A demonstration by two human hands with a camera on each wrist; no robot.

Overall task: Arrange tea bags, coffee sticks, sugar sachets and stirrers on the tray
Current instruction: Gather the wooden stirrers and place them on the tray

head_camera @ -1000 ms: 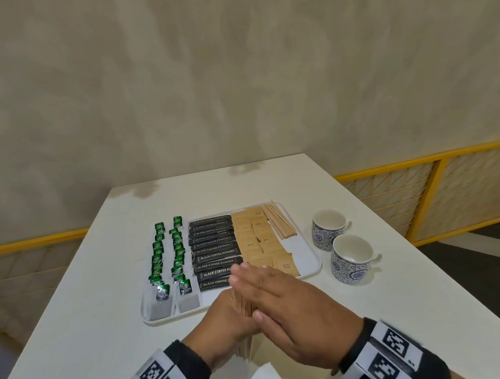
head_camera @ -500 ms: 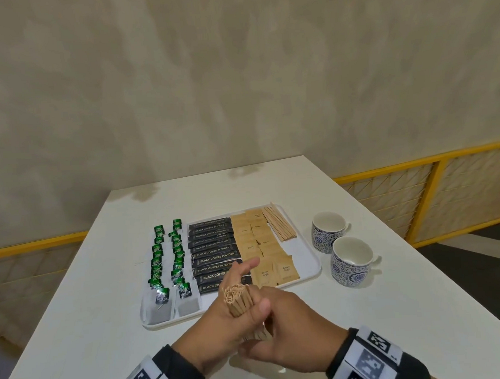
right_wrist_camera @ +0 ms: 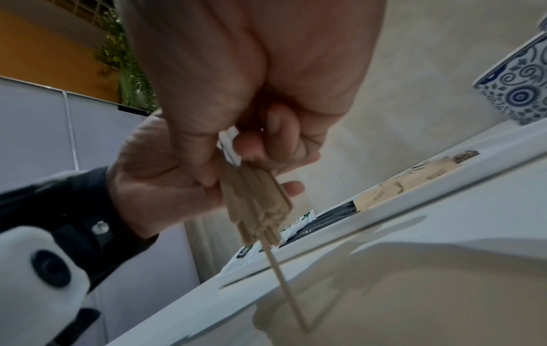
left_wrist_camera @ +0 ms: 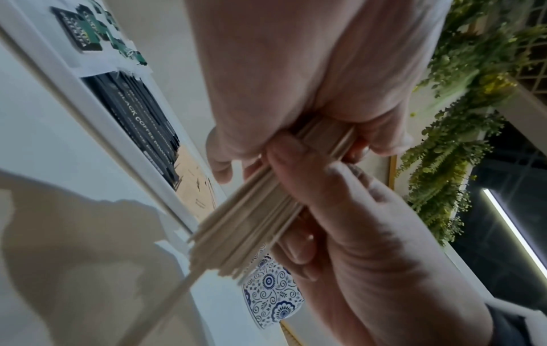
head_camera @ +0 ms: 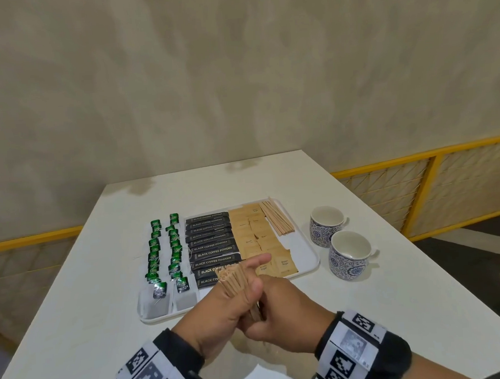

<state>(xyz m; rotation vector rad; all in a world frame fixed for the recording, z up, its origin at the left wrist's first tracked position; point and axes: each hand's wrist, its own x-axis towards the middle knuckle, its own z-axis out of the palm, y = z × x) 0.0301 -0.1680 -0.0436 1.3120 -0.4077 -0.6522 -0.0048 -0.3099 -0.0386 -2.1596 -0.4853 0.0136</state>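
- Both hands meet just in front of the tray (head_camera: 311,268), above the table (head_camera: 75,314).
- Left hand (head_camera: 220,312) is wrapped round a bundle of stirrers (head_camera: 233,280), index finger stretched out over the coffee sticks (head_camera: 213,250).
- Right hand (head_camera: 284,315) curls its fingers onto the bundle's lower part.
- The bundle stands steeply, long axis near upright, top ends tilted toward the tray.
- One stirrer (right_wrist_camera: 284,283) hangs out below the rest, its tip down at the table.
- On the tray: tea bags (head_camera: 165,260) left, coffee sticks, sugar sachets (head_camera: 260,241), laid stirrers (head_camera: 276,217) pointing away from the person.
- Two cups (head_camera: 349,255) stand right of the tray.
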